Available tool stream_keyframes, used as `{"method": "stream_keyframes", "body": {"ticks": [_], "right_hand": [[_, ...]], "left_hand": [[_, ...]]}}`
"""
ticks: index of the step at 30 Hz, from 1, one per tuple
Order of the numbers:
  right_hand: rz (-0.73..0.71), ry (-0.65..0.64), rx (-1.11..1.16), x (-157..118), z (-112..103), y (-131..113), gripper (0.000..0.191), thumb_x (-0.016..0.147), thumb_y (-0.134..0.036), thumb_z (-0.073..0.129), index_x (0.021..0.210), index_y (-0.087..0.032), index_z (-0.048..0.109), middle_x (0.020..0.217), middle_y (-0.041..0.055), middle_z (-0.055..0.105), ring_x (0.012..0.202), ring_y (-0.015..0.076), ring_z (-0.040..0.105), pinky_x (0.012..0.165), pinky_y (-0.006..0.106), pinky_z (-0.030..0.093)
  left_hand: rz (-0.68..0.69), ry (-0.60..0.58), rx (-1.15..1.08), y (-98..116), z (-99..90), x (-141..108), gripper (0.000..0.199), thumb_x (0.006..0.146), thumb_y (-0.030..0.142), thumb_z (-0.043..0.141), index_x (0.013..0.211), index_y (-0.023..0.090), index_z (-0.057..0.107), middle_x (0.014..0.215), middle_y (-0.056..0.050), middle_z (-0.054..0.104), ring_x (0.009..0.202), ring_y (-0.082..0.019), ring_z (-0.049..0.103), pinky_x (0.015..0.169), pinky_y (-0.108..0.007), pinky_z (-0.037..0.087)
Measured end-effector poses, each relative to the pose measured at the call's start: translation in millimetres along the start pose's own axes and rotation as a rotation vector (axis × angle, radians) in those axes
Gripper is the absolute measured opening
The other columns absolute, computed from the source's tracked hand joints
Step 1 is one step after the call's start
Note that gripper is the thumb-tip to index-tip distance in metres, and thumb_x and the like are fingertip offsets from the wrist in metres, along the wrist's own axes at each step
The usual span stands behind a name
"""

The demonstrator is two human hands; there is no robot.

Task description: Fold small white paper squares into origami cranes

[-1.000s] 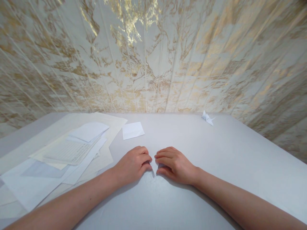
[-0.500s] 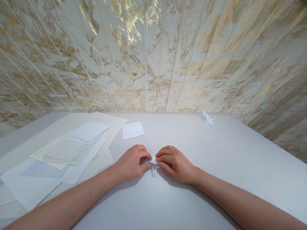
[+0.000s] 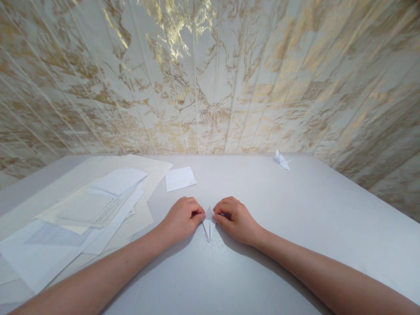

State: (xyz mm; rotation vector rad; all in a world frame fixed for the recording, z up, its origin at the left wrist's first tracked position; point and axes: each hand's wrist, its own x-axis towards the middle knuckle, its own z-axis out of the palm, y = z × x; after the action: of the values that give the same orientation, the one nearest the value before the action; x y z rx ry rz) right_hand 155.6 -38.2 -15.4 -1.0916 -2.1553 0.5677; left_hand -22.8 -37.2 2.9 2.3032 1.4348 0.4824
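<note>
A small folded white paper [image 3: 209, 225] is between my hands at the middle of the table, one point facing away and narrow points facing me. My left hand [image 3: 187, 218] pinches its left edge between thumb and fingers. On the opposite edge, my right hand [image 3: 234, 217] has its thumb and curled fingers closed in the same way. The fingertips hide the paper's side corners.
Loose paper sheets [image 3: 59, 245] overlap on the left of the white table [image 3: 262, 280]. A white paper square [image 3: 180, 179] lies beyond my left hand. A folded paper figure [image 3: 282, 161] rests at the back right, before a gold-patterned curtain [image 3: 210, 87].
Both hands' fingers have closed more tightly at the paper's sides. The folded paper shows more of itself now, its far point standing out between the hands. The view has shifted slightly.
</note>
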Motion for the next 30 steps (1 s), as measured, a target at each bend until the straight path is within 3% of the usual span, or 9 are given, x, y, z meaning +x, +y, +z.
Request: {"method": "stream_keyframes", "body": {"ticks": [20,30], "right_hand": [[0.047,-0.01,-0.195,-1,5,-1,0.01,0.077,-0.015,0.058,0.067,-0.016,0.061,0.073,0.0033,0.058,0.077,0.0166,0.05,0.075,0.03,0.036],[0.065,0.001,-0.131,-1,4,1,0.007,0.074,-0.014,0.063,0.068,-0.017,0.06,0.071,0.0013,0.058,0.077,0.0165,0.05,0.075,0.03,0.035]], "left_hand": [[-0.04,0.047,0.082,-2,7.7,3,0.015,0.074,0.018,0.057,0.061,0.016,0.064,0.069,-0.003,0.058,0.071,-0.016,0.052,0.069,-0.028,0.038],[-0.006,0.078,0.024,-3,9.7,0,0.008,0.07,0.016,0.062,0.063,0.016,0.059,0.072,-0.001,0.055,0.074,-0.016,0.05,0.071,-0.029,0.038]]}}
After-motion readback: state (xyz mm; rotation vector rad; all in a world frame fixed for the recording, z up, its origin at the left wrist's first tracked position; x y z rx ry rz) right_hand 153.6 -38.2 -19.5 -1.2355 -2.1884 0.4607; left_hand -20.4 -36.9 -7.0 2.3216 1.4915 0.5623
